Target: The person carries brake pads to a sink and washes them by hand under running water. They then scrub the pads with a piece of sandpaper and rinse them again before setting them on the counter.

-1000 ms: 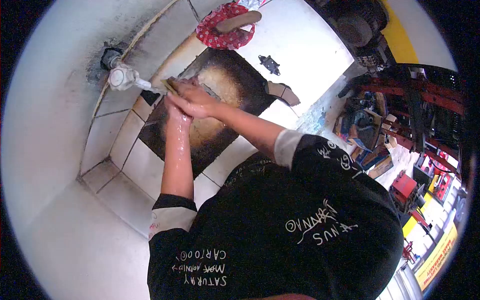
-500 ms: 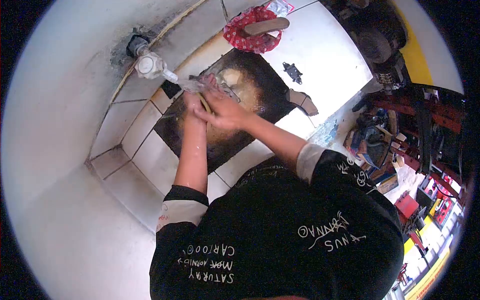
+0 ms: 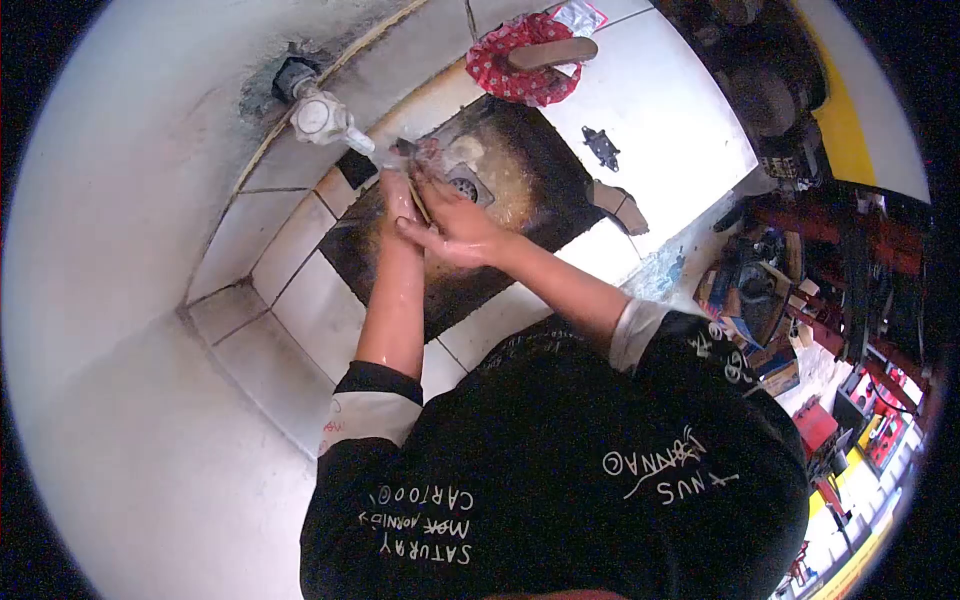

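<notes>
Under the running white tap (image 3: 335,125), my two hands meet over the dark, stained sink basin (image 3: 460,285). My left hand (image 3: 397,187) is wet, its fingers mostly hidden by splashing water. My right hand (image 3: 460,225) lies across it, thumb over the left wrist and fingers closed round a thin, yellow-edged piece (image 3: 424,207) pressed between the hands. What this piece is cannot be made out. A small dark shape (image 3: 405,148) shows at the left fingertips, blurred by the water. Just beyond the right fingers is the metal drain (image 3: 467,185).
A red patterned cloth (image 3: 500,75) with a tan curved piece (image 3: 553,53) on it lies at the back. On the white tiles right of the basin are a black bracket-like part (image 3: 601,148) and a brown curved block (image 3: 618,206). Cluttered shelves (image 3: 800,290) stand at right.
The view has shifted slightly, moving the scene right. The drain shows more plainly beside my right fingers. Both hands stay together under the water, with the yellow-edged piece still between them.
</notes>
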